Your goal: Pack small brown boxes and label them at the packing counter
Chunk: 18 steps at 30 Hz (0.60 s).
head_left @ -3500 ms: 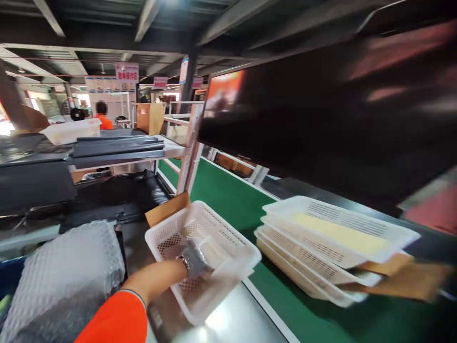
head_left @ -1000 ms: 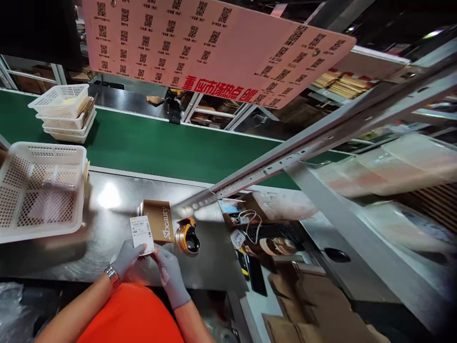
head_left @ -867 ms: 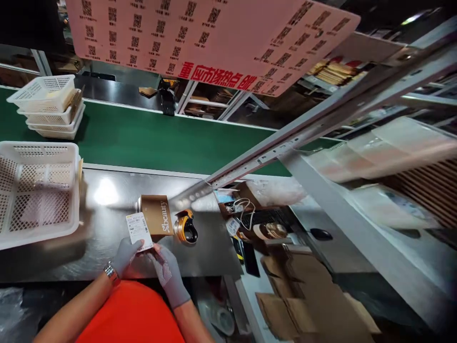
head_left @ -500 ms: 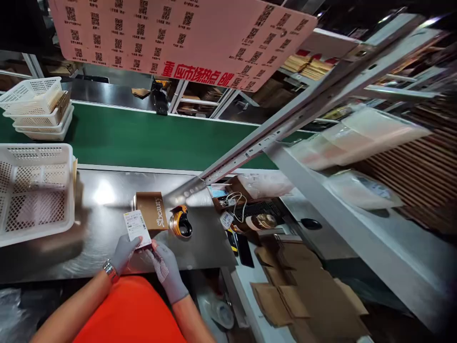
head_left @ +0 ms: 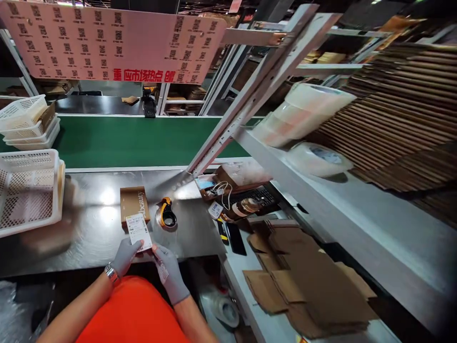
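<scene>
Head view of a packing station. Both gloved hands meet at the near edge of the steel counter (head_left: 89, 224) and hold between them a small white printed label (head_left: 137, 231), raised slightly above the surface. The left hand (head_left: 124, 255), with a wristwatch at the wrist, has its fingers closed on the label's near left corner; the right hand (head_left: 167, 265) pinches the near right corner between thumb and fingertips, the remaining fingers curled in. The label stands just in front of, and partly overlaps in this view, a brown cardboard box (head_left: 133, 202) printed with the word "beauty", which lies flat on the counter. Just right of the box sits an orange-and-black tape dispenser (head_left: 166, 216). At the far left of the counter rests a white perforated plastic basket (head_left: 26, 190). Beyond the counter runs a green conveyor belt (head_left: 135, 140) carrying a stack of white baskets (head_left: 26, 124) at its left end. A pink sheet of QR codes (head_left: 107, 40) hangs overhead. To the right, flattened cardboard pieces (head_left: 303, 281) lie on a lower surface, and a keyboard (head_left: 255, 195) sits among cables.
</scene>
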### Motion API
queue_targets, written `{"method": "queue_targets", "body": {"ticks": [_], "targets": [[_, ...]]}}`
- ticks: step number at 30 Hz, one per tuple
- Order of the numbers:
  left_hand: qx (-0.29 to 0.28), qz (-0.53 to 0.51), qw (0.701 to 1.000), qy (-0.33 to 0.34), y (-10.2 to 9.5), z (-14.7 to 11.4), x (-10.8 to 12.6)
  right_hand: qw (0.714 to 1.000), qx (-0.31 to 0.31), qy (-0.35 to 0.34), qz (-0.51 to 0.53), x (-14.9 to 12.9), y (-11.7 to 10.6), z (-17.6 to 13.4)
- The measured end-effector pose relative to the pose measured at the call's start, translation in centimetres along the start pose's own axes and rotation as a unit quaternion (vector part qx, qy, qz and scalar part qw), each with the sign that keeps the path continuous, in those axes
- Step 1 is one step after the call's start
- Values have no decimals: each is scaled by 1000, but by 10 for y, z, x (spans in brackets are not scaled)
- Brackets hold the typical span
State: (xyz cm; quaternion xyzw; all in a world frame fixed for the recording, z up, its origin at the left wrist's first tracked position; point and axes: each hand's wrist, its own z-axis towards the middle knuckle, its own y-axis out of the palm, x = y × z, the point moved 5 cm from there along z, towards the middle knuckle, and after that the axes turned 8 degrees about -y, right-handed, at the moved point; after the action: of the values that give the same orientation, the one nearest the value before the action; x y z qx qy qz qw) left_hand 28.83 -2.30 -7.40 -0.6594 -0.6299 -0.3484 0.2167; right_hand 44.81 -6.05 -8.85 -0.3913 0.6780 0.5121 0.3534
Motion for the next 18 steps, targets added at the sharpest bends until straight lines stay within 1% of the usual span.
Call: {"method": "queue_targets", "body": {"ticks": [1,3,4,5,6,7,8,10,11,12,16,18], "targets": [[16,32,999,4,3,-1,-4,1000,10,6,10,1,-7,-3],[94,109,989,42,7,-5,-6,999,31,0,20,1,-20,-9],[138,147,976,81,9,-9,-4,999,42,-4,26,1,-27,-12],[169,181,961,127,13,-14,-2,998,52,-10,33,1,-33,-16],[173,209,947,173,21,-20,1,997,60,-17,40,0,-39,-20],[148,232,939,208,31,-25,3,997,65,-25,46,-2,-44,-24],[103,249,936,228,43,-29,3,996,65,-35,48,-4,-49,-29],[7,268,937,223,66,-35,0,996,60,-52,46,-10,-57,-39],[-25,273,938,211,77,-38,-1,995,59,-60,44,-13,-62,-44],[-43,278,938,201,86,-40,-2,995,62,-67,40,-15,-68,-49],[-66,303,933,184,121,-42,-3,990,100,-89,39,-19,-95,-72],[-91,306,937,141,136,-42,-9,986,120,-97,55,-19,-107,-85]]}}
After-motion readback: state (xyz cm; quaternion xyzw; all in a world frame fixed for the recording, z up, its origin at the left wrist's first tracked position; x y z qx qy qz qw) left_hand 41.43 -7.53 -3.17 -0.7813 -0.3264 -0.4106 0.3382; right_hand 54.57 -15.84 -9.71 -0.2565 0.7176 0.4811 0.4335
